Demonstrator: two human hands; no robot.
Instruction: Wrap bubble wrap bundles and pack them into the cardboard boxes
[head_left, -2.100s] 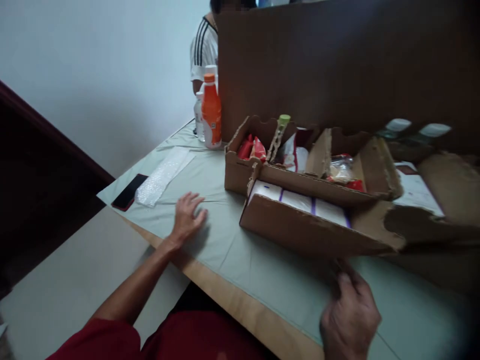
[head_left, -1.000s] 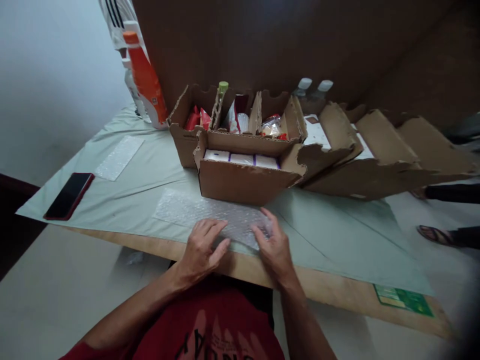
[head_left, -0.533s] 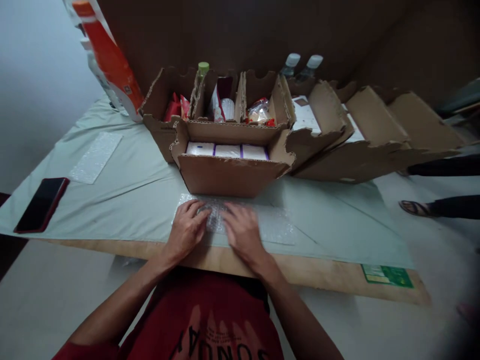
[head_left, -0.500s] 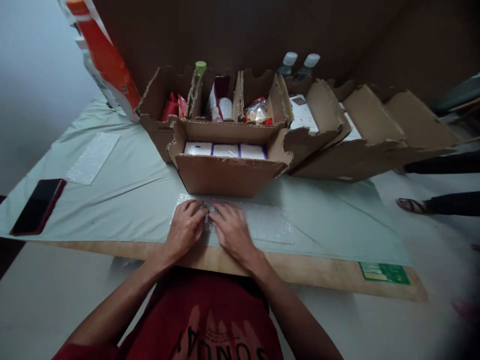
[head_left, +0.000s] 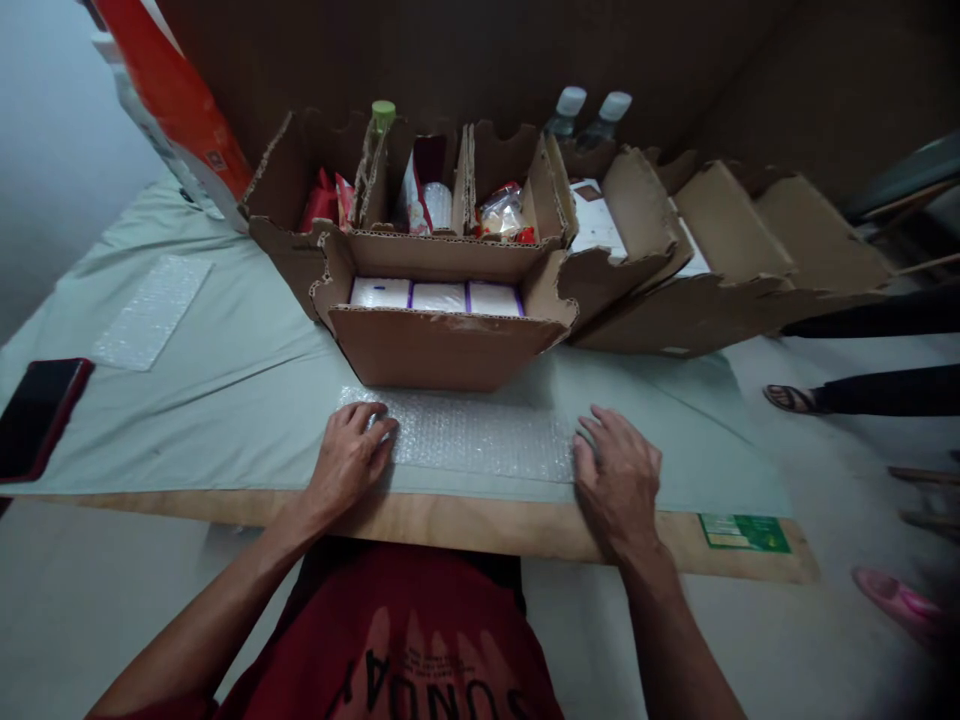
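A strip of clear bubble wrap point(head_left: 480, 435) lies flat on the cloth, in front of the small cardboard box point(head_left: 442, 350). My left hand point(head_left: 351, 455) rests on the strip's left end, fingers loosely bent and apart, covering part of it. At the right end is my right hand point(head_left: 619, 475), its fingers spread and slightly curled beside the strip's edge. Whether its fingertips touch the plastic I cannot tell. White packs with purple edges point(head_left: 439, 297) fill the small box.
Behind stands a row of cardboard bins point(head_left: 517, 165) holding packets and boxes. Another bubble wrap piece point(head_left: 154, 310) and a phone point(head_left: 41, 415) lie left. An orange and white package point(head_left: 187, 110) leans at the back left. A person's sandalled foot point(head_left: 791, 398) shows at right.
My right hand has moved right, from beside my left hand to the strip's right end. My left hand stays near the left end. The view has shifted slightly.
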